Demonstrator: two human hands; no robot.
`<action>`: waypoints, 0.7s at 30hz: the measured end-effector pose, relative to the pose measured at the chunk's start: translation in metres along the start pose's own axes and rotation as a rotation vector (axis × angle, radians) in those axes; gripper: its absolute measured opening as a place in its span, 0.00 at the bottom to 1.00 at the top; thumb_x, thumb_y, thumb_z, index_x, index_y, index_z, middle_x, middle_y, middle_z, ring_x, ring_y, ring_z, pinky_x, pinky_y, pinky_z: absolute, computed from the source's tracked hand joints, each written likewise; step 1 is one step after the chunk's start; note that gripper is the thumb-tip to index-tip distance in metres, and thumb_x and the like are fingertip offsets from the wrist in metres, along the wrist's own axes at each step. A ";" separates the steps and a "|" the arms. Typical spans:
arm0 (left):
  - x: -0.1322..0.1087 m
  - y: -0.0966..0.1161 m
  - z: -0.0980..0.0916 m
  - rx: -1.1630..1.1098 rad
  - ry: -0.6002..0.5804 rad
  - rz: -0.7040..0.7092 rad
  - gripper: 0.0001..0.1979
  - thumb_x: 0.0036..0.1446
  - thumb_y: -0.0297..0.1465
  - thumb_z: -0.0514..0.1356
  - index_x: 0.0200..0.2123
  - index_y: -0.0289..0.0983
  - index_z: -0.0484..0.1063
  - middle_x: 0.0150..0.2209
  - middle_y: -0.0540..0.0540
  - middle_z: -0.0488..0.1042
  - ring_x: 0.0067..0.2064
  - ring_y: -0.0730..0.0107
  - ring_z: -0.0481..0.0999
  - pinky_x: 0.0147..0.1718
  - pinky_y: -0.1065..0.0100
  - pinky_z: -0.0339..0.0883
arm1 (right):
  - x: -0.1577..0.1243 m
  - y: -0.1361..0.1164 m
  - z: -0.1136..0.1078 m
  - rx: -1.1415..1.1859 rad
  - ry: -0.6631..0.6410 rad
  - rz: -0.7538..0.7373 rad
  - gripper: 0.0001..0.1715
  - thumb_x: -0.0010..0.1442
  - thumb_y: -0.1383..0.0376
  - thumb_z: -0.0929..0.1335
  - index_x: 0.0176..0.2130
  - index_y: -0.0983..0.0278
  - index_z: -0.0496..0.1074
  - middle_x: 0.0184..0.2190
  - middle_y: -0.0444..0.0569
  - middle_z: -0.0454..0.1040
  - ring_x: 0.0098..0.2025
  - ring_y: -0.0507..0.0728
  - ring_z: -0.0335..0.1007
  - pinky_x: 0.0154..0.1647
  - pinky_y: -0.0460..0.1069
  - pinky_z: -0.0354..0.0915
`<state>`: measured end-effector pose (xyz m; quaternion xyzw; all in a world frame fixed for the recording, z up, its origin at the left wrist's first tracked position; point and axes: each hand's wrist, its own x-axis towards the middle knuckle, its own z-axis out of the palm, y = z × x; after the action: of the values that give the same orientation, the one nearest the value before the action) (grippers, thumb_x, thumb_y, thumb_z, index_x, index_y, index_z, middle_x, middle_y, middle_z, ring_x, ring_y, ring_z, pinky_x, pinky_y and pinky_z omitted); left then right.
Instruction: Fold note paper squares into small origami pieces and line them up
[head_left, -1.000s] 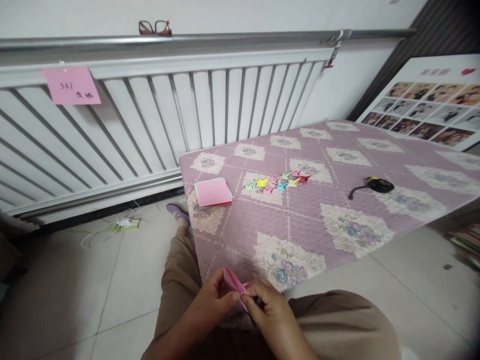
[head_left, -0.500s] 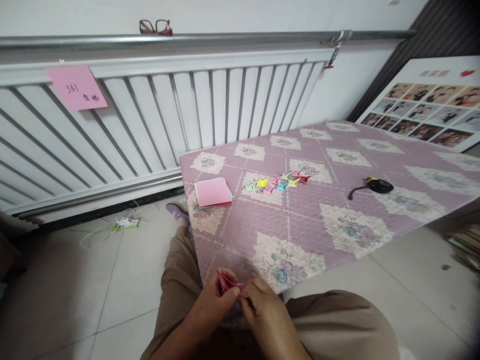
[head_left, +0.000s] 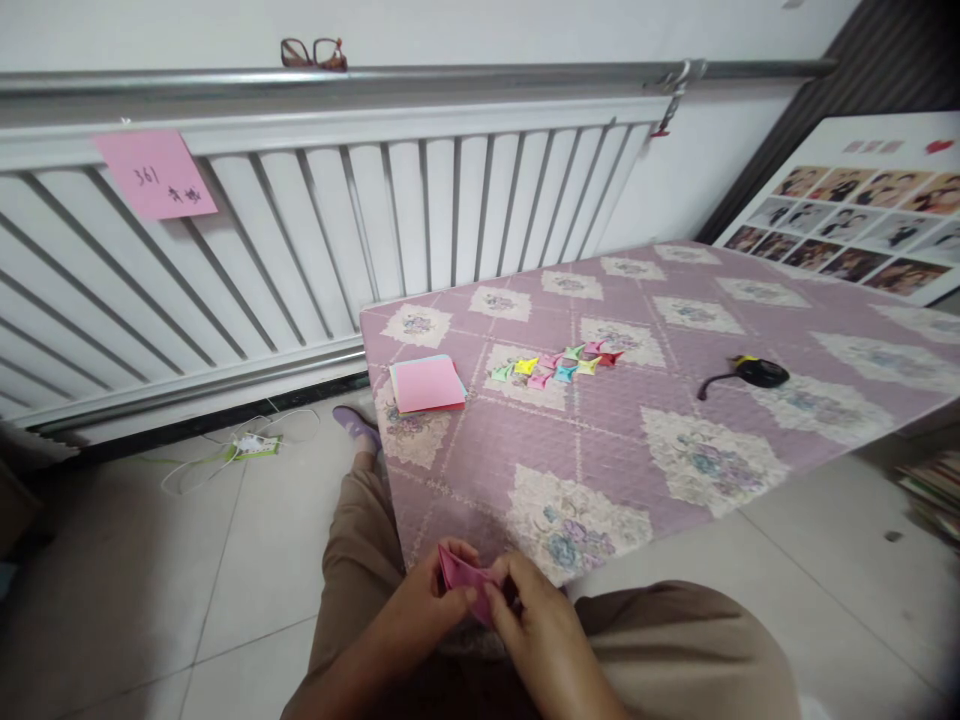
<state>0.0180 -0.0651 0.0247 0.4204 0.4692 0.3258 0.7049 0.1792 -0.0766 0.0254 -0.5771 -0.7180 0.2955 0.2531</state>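
Between my hands, just off the near corner of the table, is a small folded piece of pink paper (head_left: 466,582). My left hand (head_left: 429,605) pinches its left side, with a pointed tip rising above the fingers. The fingers of my right hand (head_left: 529,610) are closed on its right edge. On the flowered tablecloth (head_left: 510,450) lies a stack of square coloured paper (head_left: 429,385) with a pink sheet on top. To its right, several small folded paper pieces (head_left: 564,373) in green, yellow, pink, blue and red stand in two rows.
A black object with a cord (head_left: 761,373) lies on the right of the table. A white radiator (head_left: 420,210) runs behind, with a pink note (head_left: 157,175) and glasses (head_left: 313,54) above. A power strip (head_left: 256,446) sits on the floor; a photo board (head_left: 862,210) leans at right.
The pink paper has turned, so that more of its face shows between my hands. My right hand's fingers have shifted along its right side.
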 end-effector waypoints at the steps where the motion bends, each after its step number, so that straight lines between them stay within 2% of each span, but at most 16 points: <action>1: 0.000 0.001 0.001 0.005 -0.013 0.004 0.19 0.45 0.33 0.63 0.42 0.37 0.64 0.35 0.50 0.69 0.37 0.68 0.69 0.38 0.68 0.61 | 0.000 0.000 0.001 0.000 0.009 0.027 0.04 0.59 0.68 0.61 0.34 0.62 0.64 0.29 0.45 0.71 0.31 0.54 0.70 0.32 0.48 0.63; 4: 0.001 0.001 0.003 0.008 -0.090 0.050 0.18 0.46 0.30 0.62 0.42 0.37 0.65 0.37 0.48 0.70 0.41 0.66 0.70 0.41 0.66 0.62 | 0.000 -0.001 0.002 0.015 0.011 0.026 0.13 0.58 0.70 0.61 0.44 0.62 0.64 0.36 0.48 0.75 0.37 0.56 0.73 0.37 0.49 0.66; 7: 0.001 -0.001 0.003 0.020 -0.137 0.053 0.22 0.46 0.27 0.61 0.48 0.37 0.65 0.41 0.46 0.71 0.44 0.63 0.70 0.47 0.63 0.61 | 0.001 -0.004 0.000 -0.010 -0.038 -0.050 0.12 0.58 0.71 0.60 0.40 0.61 0.68 0.36 0.48 0.75 0.38 0.56 0.73 0.39 0.49 0.66; 9: 0.001 -0.002 0.002 0.063 -0.107 0.033 0.27 0.47 0.26 0.60 0.53 0.38 0.62 0.45 0.46 0.71 0.47 0.63 0.70 0.50 0.61 0.60 | 0.001 -0.004 0.000 -0.060 -0.046 -0.070 0.10 0.58 0.71 0.60 0.34 0.61 0.68 0.33 0.48 0.74 0.36 0.56 0.73 0.36 0.48 0.66; 11: -0.001 0.000 0.002 0.136 -0.061 0.033 0.29 0.49 0.25 0.58 0.56 0.39 0.59 0.47 0.45 0.70 0.49 0.62 0.69 0.52 0.61 0.59 | 0.002 -0.003 0.001 -0.106 -0.021 -0.075 0.10 0.58 0.71 0.59 0.32 0.61 0.67 0.31 0.48 0.74 0.34 0.56 0.73 0.33 0.48 0.66; 17: -0.003 0.004 0.004 0.328 0.061 0.140 0.22 0.53 0.26 0.54 0.53 0.39 0.65 0.51 0.44 0.70 0.55 0.60 0.65 0.57 0.61 0.54 | 0.001 0.003 0.007 -0.133 0.055 -0.087 0.08 0.59 0.71 0.58 0.38 0.61 0.62 0.29 0.48 0.75 0.29 0.55 0.74 0.27 0.46 0.65; 21: -0.001 0.001 0.001 0.428 0.087 0.159 0.21 0.56 0.25 0.51 0.53 0.37 0.66 0.52 0.42 0.70 0.56 0.60 0.65 0.57 0.60 0.54 | -0.001 0.006 0.011 -0.193 0.075 -0.113 0.08 0.59 0.73 0.57 0.35 0.60 0.58 0.22 0.43 0.72 0.22 0.53 0.71 0.22 0.45 0.60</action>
<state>0.0180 -0.0662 0.0261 0.5814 0.5232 0.2912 0.5508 0.1758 -0.0786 0.0136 -0.5679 -0.7646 0.1885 0.2395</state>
